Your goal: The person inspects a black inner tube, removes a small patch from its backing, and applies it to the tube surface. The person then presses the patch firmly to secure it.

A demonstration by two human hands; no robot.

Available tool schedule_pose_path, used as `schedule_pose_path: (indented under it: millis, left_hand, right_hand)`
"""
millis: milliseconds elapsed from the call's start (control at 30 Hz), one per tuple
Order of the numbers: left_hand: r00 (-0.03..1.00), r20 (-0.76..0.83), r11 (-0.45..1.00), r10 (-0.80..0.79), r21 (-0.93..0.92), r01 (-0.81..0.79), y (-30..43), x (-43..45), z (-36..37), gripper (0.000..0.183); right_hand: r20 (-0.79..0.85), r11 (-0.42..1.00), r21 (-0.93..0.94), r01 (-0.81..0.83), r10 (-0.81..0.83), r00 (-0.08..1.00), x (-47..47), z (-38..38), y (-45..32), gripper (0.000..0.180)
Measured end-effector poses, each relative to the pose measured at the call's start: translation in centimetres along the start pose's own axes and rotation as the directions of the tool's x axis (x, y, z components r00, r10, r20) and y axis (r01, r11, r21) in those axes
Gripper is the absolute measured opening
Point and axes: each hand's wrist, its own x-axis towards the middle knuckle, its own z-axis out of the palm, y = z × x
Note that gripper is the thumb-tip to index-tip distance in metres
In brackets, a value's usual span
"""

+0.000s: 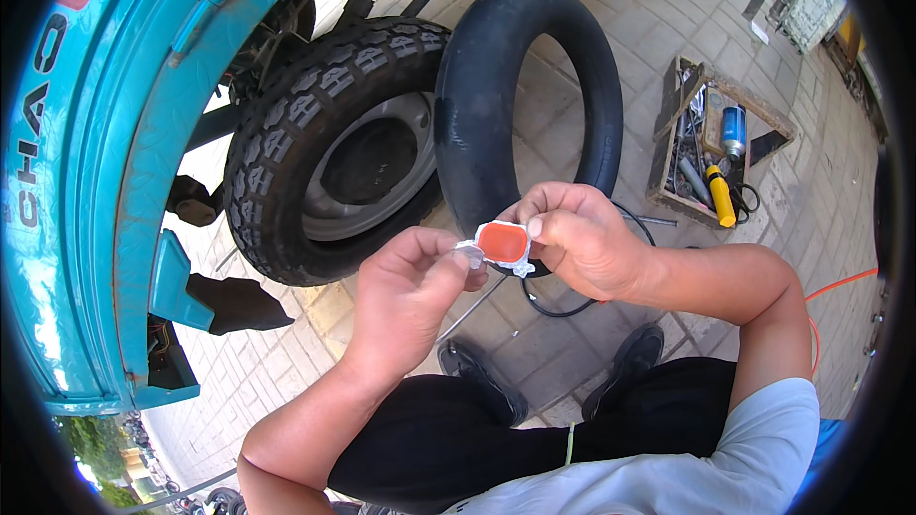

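Between my two hands is a small orange rubber patch point(503, 242) with a crinkled silver foil backing around its edge. My left hand point(415, 293) pinches the foil at the patch's left side between thumb and fingers. At the right side, the thumb and fingers of my right hand point(583, 239) grip the foil edge. Just beyond the hands a black inner tube point(476, 114) stands upright, with a darker, scuffed area on its left side. It leans near a knobbly tyre on a grey rim point(286, 150).
A turquoise vehicle body point(157, 86) fills the left. On the paving at right lies a wooden tool box point(662, 157) with a yellow-handled tool point(720, 197), scissors point(748, 199) and a blue can point(733, 130). A black hose point(558, 313), metal rod point(472, 309) and orange hose point(841, 281) lie about.
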Motion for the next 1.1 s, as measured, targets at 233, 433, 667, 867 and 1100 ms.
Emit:
schedule_pose_path:
  millis: [233,433,667,867,1100]
  left_hand:
    - [1.000,0.018,0.999,-0.018,-0.038,0.019,0.0,0.2,-0.1,0.008]
    - [0.999,0.001,0.999,-0.039,-0.017,0.039,-0.2,0.5,-0.8,0.009]
    - [0.975,-0.029,0.911,0.220,0.362,-0.195,-1.0,0.1,-0.9,0.011]
    - [0.805,0.146,0.559,0.575,0.649,-0.517,-0.8,0.4,-0.3,0.021]
    - [0.777,0.171,0.504,0.605,0.673,-0.541,-0.4,0.4,0.3,0.017]
  right_hand:
    - [-0.025,0.998,0.057,-0.015,0.017,1.000,0.1,-0.4,0.1,0.009]
    - [0.055,0.993,0.108,0.039,-0.045,0.997,0.4,-1.2,-0.4,0.015]
    - [-0.022,0.998,0.016,0.059,-0.058,0.998,0.3,-0.4,-1.1,0.014]
    - [-0.121,0.997,-0.054,0.061,-0.067,0.990,0.3,0.3,-0.3,0.011]
    - [-0.123,0.996,-0.070,0.058,-0.066,0.990,0.0,0.3,0.2,0.012]
